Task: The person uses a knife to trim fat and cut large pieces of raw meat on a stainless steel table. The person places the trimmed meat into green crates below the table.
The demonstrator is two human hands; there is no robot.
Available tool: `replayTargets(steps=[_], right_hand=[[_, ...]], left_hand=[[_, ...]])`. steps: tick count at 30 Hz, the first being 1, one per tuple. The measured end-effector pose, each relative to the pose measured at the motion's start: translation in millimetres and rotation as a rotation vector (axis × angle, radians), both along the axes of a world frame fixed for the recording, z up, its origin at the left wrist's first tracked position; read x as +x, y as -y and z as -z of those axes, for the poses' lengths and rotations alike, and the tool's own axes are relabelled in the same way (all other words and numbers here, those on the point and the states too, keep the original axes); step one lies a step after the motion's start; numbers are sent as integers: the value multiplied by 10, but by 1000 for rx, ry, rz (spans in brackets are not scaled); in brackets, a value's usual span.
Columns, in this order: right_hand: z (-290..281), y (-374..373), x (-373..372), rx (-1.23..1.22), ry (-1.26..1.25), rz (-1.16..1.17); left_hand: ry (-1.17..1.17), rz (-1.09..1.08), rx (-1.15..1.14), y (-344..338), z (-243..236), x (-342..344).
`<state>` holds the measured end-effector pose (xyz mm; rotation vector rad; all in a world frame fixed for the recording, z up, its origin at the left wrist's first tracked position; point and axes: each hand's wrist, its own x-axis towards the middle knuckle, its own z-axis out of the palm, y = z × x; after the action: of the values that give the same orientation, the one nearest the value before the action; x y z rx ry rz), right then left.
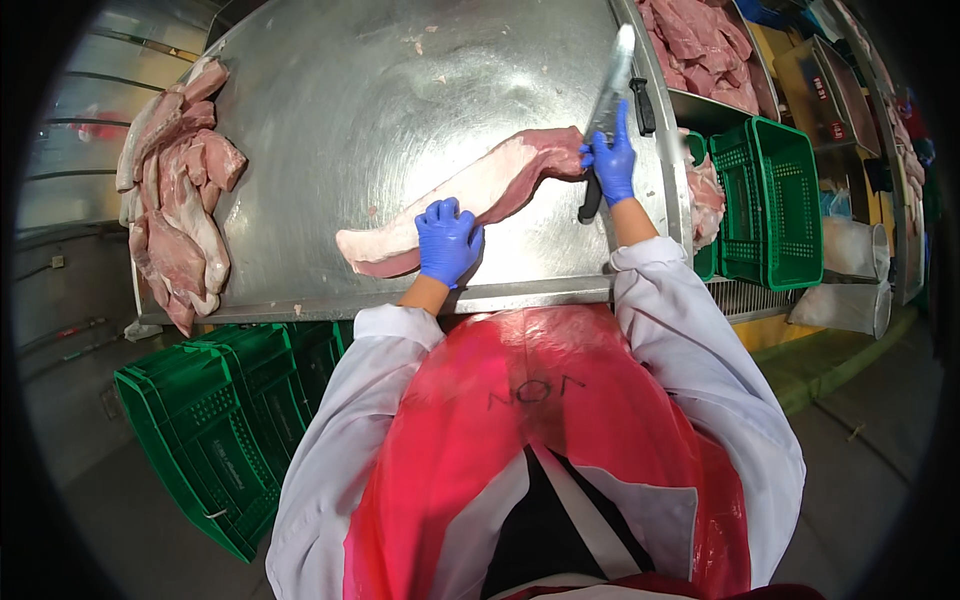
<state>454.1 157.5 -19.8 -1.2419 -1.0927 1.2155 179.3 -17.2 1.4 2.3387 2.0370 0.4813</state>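
A long pork loin (500, 180), pale fat along one side and darker red meat at its far right end, lies slantwise on the steel table (330, 130). Over its near edge, towards the left end, my blue-gloved left hand (447, 243) rests with curled fingers closed on it. My right hand (612, 165), also blue-gloved, grips a knife (612, 85) with a long wide blade and a black handle. The index finger stretches along the blade, which points away from me. That hand is beside the loin's right end, its fingertips close to or touching the meat.
More meat pieces (185, 190) are heaped at the table's left edge. A black-handled tool (642, 105) lies right of the knife. Beyond the right edge are a meat-filled metal tray (700, 50) and a green crate (770, 205). Green crates (225, 430) stand below the table at left.
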Motion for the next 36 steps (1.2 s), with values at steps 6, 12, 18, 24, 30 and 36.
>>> replayTargets(steps=[6, 12, 18, 24, 30, 36], right_hand=[[15, 359, 821, -26, -94, 99], [64, 804, 1126, -157, -79, 85], [-204, 1294, 1355, -117, -13, 100], [-129, 1542, 1558, -93, -18, 160], [311, 1454, 1583, -141, 117, 77], [-230, 953, 927, -34, -32, -110]], left_hand=[[37, 1, -425, -889, -546, 80], [98, 211, -599, -2112, -126, 897], [-207, 364, -702, -2617, 76, 1136], [67, 146, -583, -2624, -477, 939], [-166, 149, -532, -2329, -662, 834], [749, -131, -532, -2110, -179, 535]])
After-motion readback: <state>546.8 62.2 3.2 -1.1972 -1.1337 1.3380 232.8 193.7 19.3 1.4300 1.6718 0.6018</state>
